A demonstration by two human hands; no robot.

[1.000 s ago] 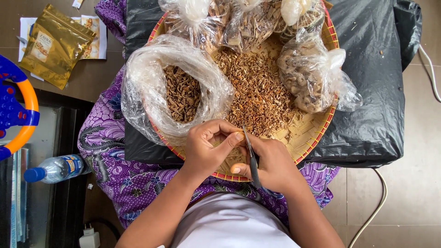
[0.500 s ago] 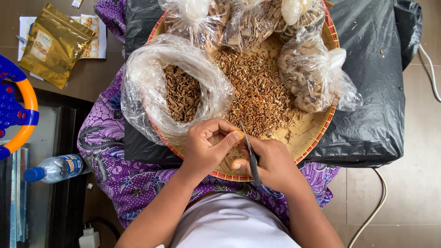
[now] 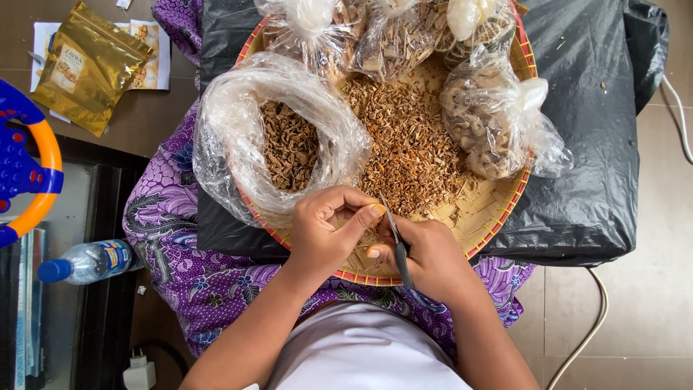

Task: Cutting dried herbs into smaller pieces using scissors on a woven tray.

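Scissors pinched in the right hand, right over the tray edge

Scissors [image 3: 395, 242] sit in the right hand [image 3: 426, 260], fingers curled shut around the dark handles, thin blades poking up and away toward the left hand's [image 3: 328, 231] thumb tip. That left hand is closed too, thumb and fingers pinched together on something small; can't make out what, it's hidden in the fingers. Blade tips are just beside that pinch, nearly touching it.

Both hands hover over the near rim of a round woven tray [image 3: 498, 217] with a red edge. A loose heap of dried brown bits [image 3: 411, 144] lies in the middle of the tray, just past the blades. To the left of the heap, an open clear bag [image 3: 238, 137] holds more dried pieces, right above the left hand. Another filled bag [image 3: 491, 123] sits on the right side, and a few more line the far rim.

Tray rests on black plastic sheeting [image 3: 592, 144] over purple patterned cloth [image 3: 173, 238]. Water bottle [image 3: 86, 261] lies off to the left, well apart.
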